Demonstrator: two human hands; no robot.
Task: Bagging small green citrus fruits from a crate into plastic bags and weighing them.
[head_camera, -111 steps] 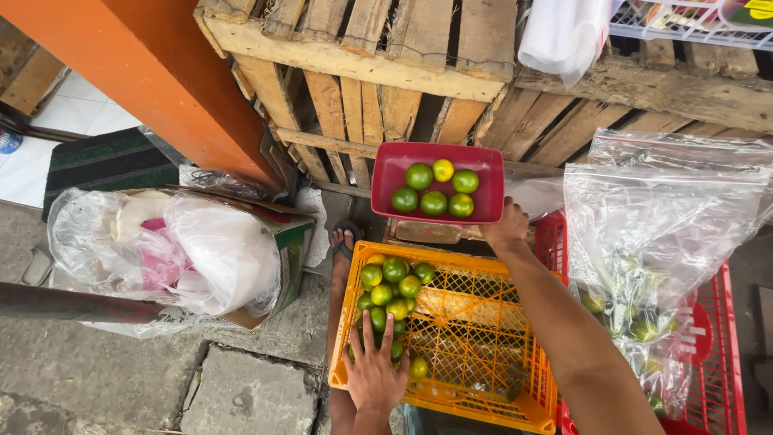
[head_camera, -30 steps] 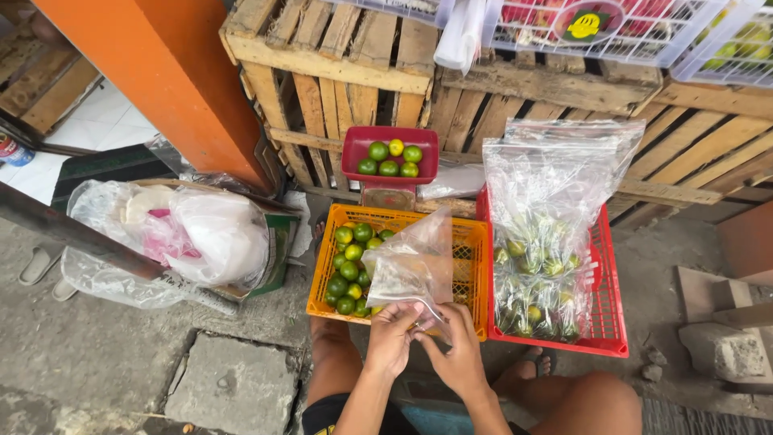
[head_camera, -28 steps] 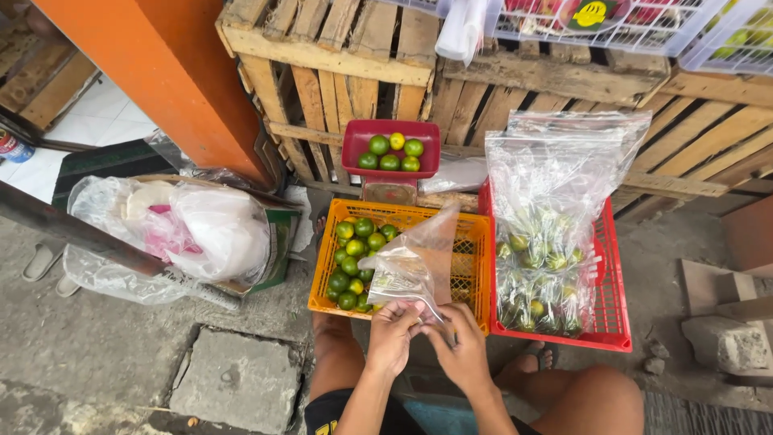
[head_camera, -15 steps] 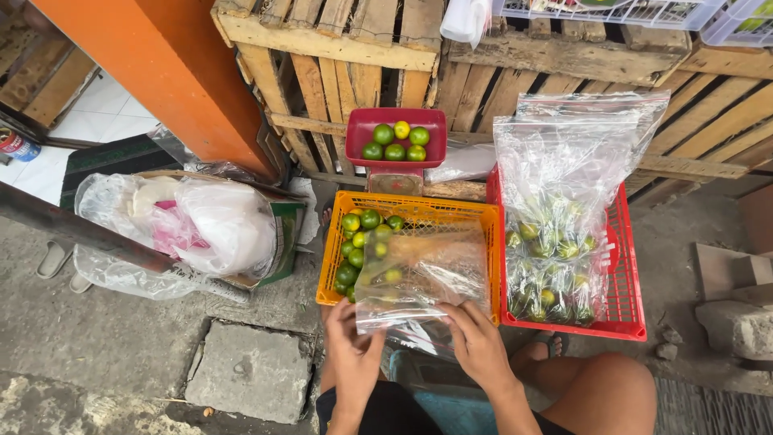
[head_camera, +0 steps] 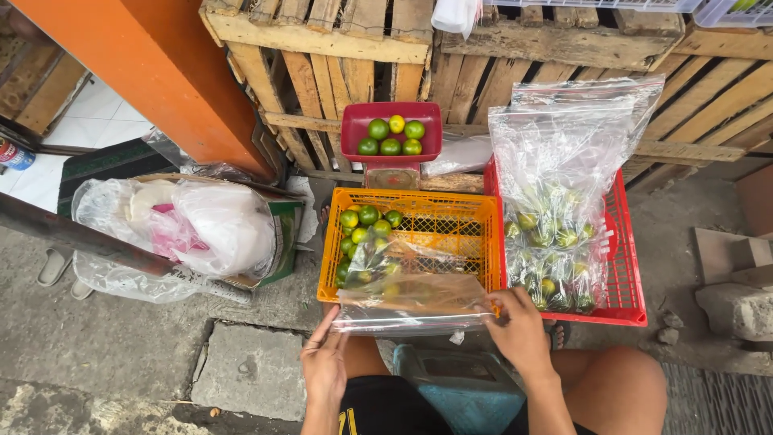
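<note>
1. Your left hand pinches the left edge of a clear plastic bag; your right hand pinches its right edge.
2. Bag is stretched flat between them, over the near rim of the orange basket.
3. Limes sit in the basket's left end.
4. Red basket just right, holding a big bag of limes.

A red tray with green limes and one yellow one stands against the wooden pallets. Left of it rises an orange pillar. On the concrete floor, a cardboard box holds white plastic bags. At the right, a red crate carries a big clear bag of limes. A grey stone lies near the right edge.
</note>
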